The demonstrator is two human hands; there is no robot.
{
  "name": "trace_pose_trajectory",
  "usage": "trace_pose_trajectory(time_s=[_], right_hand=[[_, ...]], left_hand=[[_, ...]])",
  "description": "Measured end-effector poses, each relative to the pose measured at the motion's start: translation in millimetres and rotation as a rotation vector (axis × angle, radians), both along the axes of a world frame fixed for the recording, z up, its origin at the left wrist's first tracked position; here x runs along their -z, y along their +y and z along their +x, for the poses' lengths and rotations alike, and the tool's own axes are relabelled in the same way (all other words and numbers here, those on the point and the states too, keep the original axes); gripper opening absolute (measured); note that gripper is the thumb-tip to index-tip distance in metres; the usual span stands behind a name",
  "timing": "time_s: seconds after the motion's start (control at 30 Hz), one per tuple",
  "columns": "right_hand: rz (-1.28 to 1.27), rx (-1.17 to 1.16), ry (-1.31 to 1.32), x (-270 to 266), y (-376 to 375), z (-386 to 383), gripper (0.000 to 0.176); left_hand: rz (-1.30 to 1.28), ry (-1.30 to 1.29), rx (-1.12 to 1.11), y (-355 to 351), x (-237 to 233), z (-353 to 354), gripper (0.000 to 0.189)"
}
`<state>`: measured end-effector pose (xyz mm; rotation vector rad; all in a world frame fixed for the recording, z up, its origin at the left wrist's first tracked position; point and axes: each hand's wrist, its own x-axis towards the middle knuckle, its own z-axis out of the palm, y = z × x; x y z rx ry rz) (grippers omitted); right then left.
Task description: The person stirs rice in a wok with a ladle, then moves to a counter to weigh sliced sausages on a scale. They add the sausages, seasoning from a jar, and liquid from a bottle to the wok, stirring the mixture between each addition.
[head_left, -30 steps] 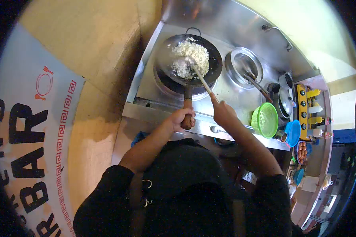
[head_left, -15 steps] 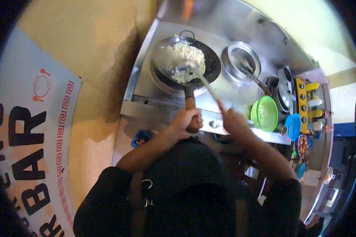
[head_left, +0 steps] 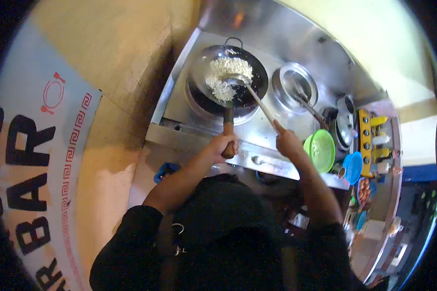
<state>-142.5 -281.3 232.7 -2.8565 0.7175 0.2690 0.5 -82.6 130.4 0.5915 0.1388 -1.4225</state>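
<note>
A black wok [head_left: 257,89] sits over a round burner on the steel stove, with a heap of white fried rice [head_left: 222,77] inside. My left hand [head_left: 222,145] grips the wok's wooden handle [head_left: 228,130] near the stove's front edge. My right hand [head_left: 287,142] holds the long wooden shaft of a metal ladle [head_left: 240,81], whose bowl rests in the rice.
A steel pot [head_left: 293,83] with utensils stands right of the wok. Further right are a green bowl [head_left: 320,150], a blue bowl [head_left: 353,167], stacked pans and a yellow rack of bottles [head_left: 371,140]. A tan wall with a lettered banner [head_left: 29,160] fills the left.
The wok has shifted back away from me after being pulled closer, and the rice has gathered toward its middle. The ladle bowl moved slightly, staying in the rice.
</note>
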Motion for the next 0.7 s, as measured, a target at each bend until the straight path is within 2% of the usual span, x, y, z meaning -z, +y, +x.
trace_pose_trajectory(time_s=[0.03,0.1,0.17,0.23,0.3,0.33,0.37,0.5,0.53,0.6,0.7], right_hand=[[0.108,0.036,-0.055,0.6,3.5,4.4,0.064],[0.136,0.096,-0.189,4.6,16.8,11.5,0.063],[0.096,0.095,-0.182,17.9,10.4,36.8,0.065],[-0.025,0.173,-0.216,21.0,7.1,78.9,0.066],[-0.062,0.164,-0.179,44.7,-3.5,115.9,0.071],[0.065,0.064,-0.302,53.3,0.8,120.2,0.073],[0.184,0.084,-0.173,61.3,4.0,121.0,0.074],[-0.031,-0.151,0.208,27.9,32.4,33.7,0.078],[-0.023,-0.148,0.209,15.9,32.7,28.3,0.078],[-0.179,-0.099,0.356,1.6,36.5,8.9,0.076],[-0.062,-0.103,0.111,29.1,21.3,49.6,0.065]], left_hand=[[-0.018,-0.002,0.022,3.3,8.5,2.4,0.011],[-0.007,0.001,-0.009,5.8,23.0,7.4,0.01],[0.002,-0.069,0.027,6.8,27.0,10.9,0.011],[0.063,-0.057,0.008,9.8,8.6,10.8,0.015],[0.127,-0.138,-0.005,9.0,5.4,8.1,0.019],[0.113,-0.185,0.023,9.9,7.9,9.6,0.021],[0.118,-0.181,0.012,9.8,10.5,9.5,0.021],[0.124,-0.154,0.033,11.2,11.7,12.8,0.024],[0.116,-0.148,0.023,9.5,13.6,12.3,0.024],[0.119,-0.141,0.036,10.7,6.0,8.8,0.024],[0.079,-0.099,0.048,4.6,22.4,8.7,0.023]])
